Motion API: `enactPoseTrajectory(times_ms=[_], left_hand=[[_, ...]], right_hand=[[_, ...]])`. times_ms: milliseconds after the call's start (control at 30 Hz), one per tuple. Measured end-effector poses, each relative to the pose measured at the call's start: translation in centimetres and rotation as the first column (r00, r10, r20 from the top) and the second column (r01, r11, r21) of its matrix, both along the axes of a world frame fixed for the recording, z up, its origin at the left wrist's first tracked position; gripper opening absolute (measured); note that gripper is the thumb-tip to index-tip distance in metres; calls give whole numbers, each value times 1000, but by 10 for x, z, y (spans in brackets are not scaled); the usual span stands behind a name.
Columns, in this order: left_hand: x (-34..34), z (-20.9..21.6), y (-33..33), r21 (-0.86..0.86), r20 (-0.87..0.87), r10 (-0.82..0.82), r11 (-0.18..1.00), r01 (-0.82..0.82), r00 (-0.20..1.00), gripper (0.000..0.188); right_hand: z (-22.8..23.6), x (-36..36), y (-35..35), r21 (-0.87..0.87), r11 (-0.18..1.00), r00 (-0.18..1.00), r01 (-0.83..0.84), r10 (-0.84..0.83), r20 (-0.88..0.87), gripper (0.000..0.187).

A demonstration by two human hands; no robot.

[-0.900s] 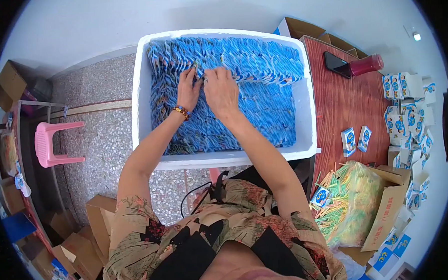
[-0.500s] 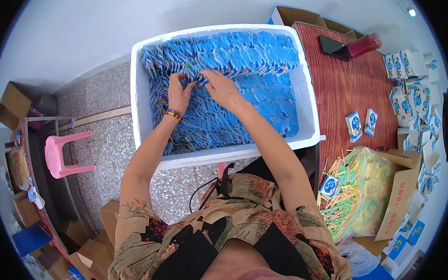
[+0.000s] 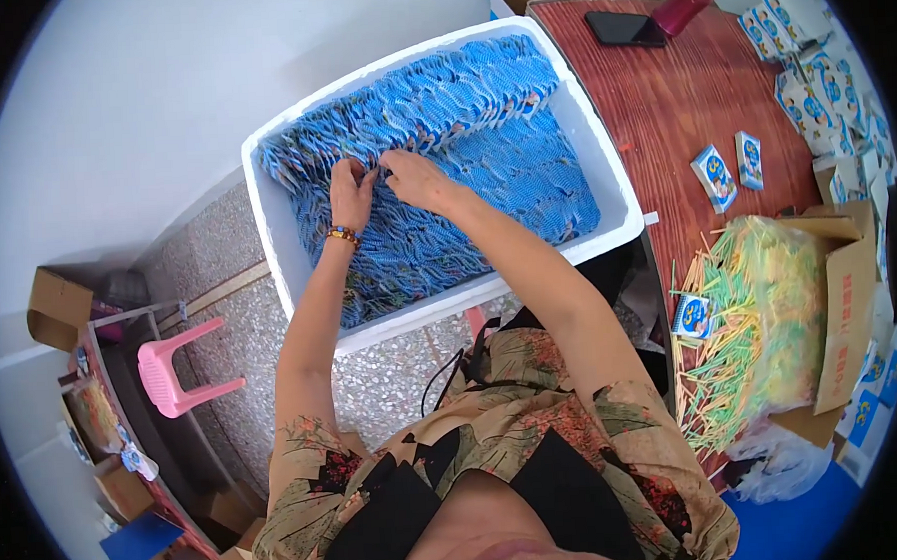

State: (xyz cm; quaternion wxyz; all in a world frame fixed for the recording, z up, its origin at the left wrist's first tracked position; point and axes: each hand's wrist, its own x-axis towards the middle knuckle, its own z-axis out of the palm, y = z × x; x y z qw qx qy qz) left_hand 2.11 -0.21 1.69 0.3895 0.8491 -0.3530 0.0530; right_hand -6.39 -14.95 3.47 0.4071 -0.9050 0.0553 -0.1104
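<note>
Left hand: left hand [image 3: 350, 191] reaches into the white foam box [image 3: 272, 248], fingers curled down on the blue packets [image 3: 482, 128]; grip itself hard to make out.
Right hand: right hand [image 3: 416, 178] just beside it, fingers bent, pinching at the packet row.
Packets: packed in rows filling the box.
Hidden: fingertips buried among packets; box's near wall partly behind the forearms.

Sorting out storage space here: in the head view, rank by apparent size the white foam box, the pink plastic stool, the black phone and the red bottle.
1. White foam box
2. Pink plastic stool
3. Black phone and red bottle: they look alike in size, and fisheye bending near the rim makes ranking them unsure.
</note>
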Motion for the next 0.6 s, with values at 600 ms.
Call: enactPoseTrajectory(times_ms=[600], left_hand=[[-3,5,-4,113,-58,38,993,-32,998,27]], right_hand=[[11,23,16,11,941,930,338,-332,-157,26]])
